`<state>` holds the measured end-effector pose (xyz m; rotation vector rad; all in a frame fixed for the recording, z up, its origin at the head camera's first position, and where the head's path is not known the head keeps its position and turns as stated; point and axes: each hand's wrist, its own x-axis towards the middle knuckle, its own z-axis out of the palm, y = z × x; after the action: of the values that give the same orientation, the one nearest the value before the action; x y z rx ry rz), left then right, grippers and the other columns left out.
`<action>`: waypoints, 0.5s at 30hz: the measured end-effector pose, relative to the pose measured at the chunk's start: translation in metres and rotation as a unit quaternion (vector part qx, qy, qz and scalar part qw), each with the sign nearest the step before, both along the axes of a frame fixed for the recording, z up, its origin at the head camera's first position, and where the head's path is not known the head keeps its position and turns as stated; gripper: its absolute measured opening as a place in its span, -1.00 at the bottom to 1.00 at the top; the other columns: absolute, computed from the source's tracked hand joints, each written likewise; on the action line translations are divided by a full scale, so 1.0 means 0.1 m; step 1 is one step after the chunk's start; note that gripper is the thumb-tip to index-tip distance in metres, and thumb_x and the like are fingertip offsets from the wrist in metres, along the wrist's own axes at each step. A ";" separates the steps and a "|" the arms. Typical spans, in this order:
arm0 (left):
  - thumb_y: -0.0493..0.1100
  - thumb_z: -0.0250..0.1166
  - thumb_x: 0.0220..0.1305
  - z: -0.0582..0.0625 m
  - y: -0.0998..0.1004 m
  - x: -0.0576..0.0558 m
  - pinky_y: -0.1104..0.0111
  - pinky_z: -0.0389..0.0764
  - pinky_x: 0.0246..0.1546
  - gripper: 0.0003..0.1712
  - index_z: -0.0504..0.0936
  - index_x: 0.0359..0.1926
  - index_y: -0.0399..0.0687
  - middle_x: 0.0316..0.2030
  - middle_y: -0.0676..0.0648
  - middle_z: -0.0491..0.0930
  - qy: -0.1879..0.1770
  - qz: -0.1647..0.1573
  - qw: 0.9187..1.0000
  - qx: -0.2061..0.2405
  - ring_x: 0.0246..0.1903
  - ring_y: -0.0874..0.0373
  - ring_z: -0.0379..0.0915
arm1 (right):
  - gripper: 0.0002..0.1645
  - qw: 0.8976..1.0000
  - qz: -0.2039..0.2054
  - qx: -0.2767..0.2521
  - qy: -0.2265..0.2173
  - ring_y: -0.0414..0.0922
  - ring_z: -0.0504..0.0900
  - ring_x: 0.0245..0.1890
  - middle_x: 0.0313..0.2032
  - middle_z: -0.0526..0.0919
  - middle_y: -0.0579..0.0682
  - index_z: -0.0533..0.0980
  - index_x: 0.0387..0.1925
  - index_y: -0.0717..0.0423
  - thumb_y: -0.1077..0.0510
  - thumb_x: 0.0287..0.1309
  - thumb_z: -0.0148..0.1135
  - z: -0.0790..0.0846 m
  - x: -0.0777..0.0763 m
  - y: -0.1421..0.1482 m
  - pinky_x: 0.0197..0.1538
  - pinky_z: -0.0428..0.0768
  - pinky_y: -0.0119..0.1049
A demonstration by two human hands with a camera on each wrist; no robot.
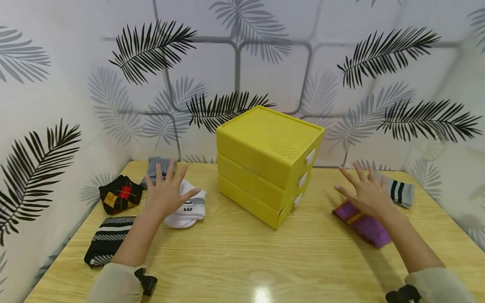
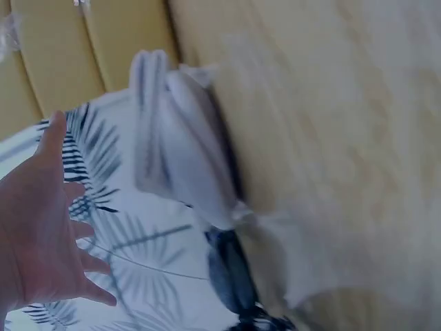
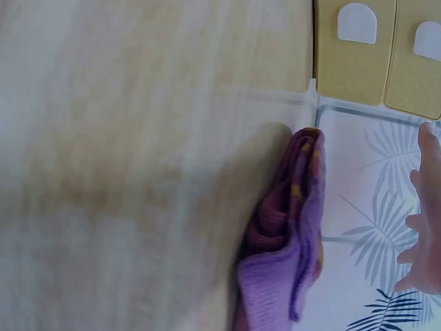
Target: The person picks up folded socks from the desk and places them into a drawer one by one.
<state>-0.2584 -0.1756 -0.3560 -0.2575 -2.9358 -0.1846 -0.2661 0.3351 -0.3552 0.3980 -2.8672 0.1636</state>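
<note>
My left hand (image 1: 163, 195) hovers with fingers spread, nearest the folded white socks (image 1: 190, 211), which also show in the left wrist view. Behind it lie grey socks (image 1: 159, 165), partly covered by the fingers. To its left are argyle socks (image 1: 120, 194) in black, red and yellow, and black-and-white striped socks (image 1: 110, 240). Over on the right, my right hand (image 1: 367, 191) is spread too, above folded purple socks (image 1: 365, 225) with a yellow patch. Grey socks with black stripes (image 1: 402, 193) lie just beyond it. Neither hand holds anything.
A yellow box with three stacked drawers (image 1: 251, 176) stands at the middle back of the wooden table (image 1: 227, 261), turned at an angle. Its white tabs (image 1: 302, 180) face right. Leaf-patterned cloth (image 1: 276, 75) hangs behind the table and along its left side.
</note>
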 end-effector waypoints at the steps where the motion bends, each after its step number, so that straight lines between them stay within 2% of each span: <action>1: 0.47 -0.10 0.16 0.04 0.02 0.02 -0.34 -0.37 0.06 -0.01 -0.07 0.44 0.03 0.38 -0.28 -0.28 0.005 0.000 1.000 0.001 0.26 -0.42 -0.47 | -0.22 1.000 0.002 0.002 0.002 0.49 -0.24 0.22 0.35 -0.12 0.34 -0.06 0.43 -0.20 -0.33 0.27 -0.19 0.02 -0.01 -0.01 0.05 -0.32 0.46; 4: 0.45 -0.11 0.19 0.20 0.16 0.11 -0.33 -0.36 0.08 -0.03 -0.09 0.44 0.03 0.39 -0.27 -0.30 0.015 -0.003 1.000 0.002 0.27 -0.40 -0.47 | -0.21 1.000 0.002 0.009 0.003 0.47 -0.24 0.24 0.34 -0.09 0.34 0.00 0.42 -0.15 -0.34 0.26 -0.19 0.09 -0.03 -0.05 0.05 -0.32 0.46; 8: 0.41 -0.09 0.21 0.46 0.46 0.28 -0.26 -0.35 0.13 -0.05 -0.11 0.44 0.01 0.39 -0.24 -0.31 0.047 -0.021 0.999 0.010 0.29 -0.33 -0.47 | -0.20 1.000 0.002 -0.001 0.000 0.46 -0.26 0.24 0.35 -0.12 0.32 -0.01 0.42 -0.14 -0.35 0.26 -0.19 0.27 -0.06 -0.10 0.07 -0.35 0.43; 12: 0.40 -0.12 0.24 0.68 0.90 0.41 -0.14 -0.29 0.20 -0.09 -0.05 0.43 -0.01 0.39 -0.19 -0.21 0.112 -0.050 0.992 0.022 0.32 -0.25 -0.38 | -0.25 0.999 0.017 -0.038 0.029 0.43 -0.25 0.26 0.36 -0.14 0.31 -0.04 0.42 -0.15 -0.28 0.31 -0.21 0.49 -0.12 -0.17 0.10 -0.31 0.41; 15: 0.35 -0.09 0.27 0.76 1.23 0.44 -0.07 -0.20 0.23 -0.16 0.07 0.40 -0.03 0.37 -0.18 -0.08 0.174 -0.086 0.980 0.045 0.33 -0.18 -0.25 | -0.28 0.994 0.040 -0.070 0.067 0.36 -0.22 0.29 0.37 -0.12 0.26 0.01 0.42 -0.11 -0.25 0.33 -0.21 0.65 -0.19 -0.29 0.17 -0.28 0.33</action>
<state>-0.2142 -0.0529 -0.2801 -0.4787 -2.5507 -0.2656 -0.2847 0.3065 -0.2904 0.4779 -2.6898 0.3371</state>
